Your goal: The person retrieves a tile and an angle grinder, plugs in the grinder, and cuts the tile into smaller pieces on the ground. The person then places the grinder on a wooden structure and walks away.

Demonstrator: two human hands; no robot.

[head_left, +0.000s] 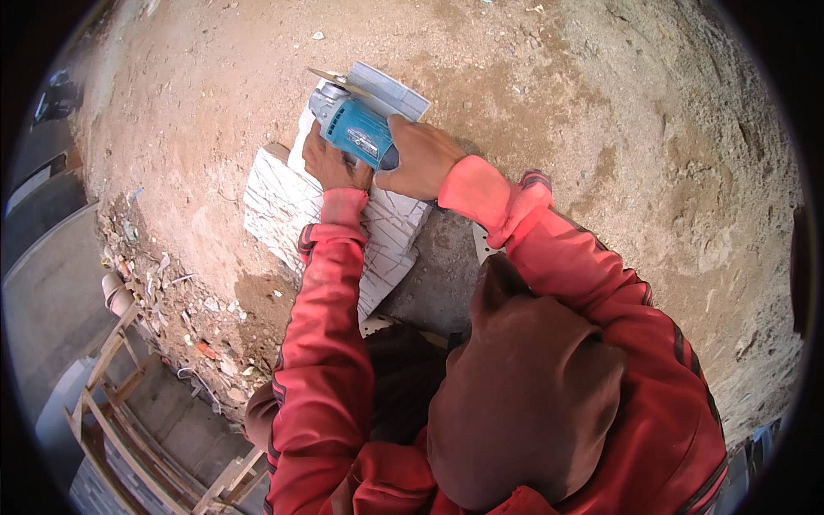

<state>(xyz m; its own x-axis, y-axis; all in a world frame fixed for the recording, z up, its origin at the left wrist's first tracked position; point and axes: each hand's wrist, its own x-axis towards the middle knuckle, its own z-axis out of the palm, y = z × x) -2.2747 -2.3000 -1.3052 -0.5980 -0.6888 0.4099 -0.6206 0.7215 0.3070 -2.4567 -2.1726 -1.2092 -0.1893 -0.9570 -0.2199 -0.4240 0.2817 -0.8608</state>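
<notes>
A blue angle grinder with a metal head and a thin disc lies across my view, its disc end pointing up and left. My right hand is wrapped round the rear of its body. Tucked just below the grinder, my left hand has its fingers bent beside a narrow white strip; what they grip is partly hidden. Beyond the disc sits a grey tile piece. White tiles with dark branching lines lie under my left wrist.
Bare brown dirt surrounds the work. Rubble and broken bits are scattered at left, near a wooden frame and a pale cup-like object. A dark brown cloth head covering fills the lower middle.
</notes>
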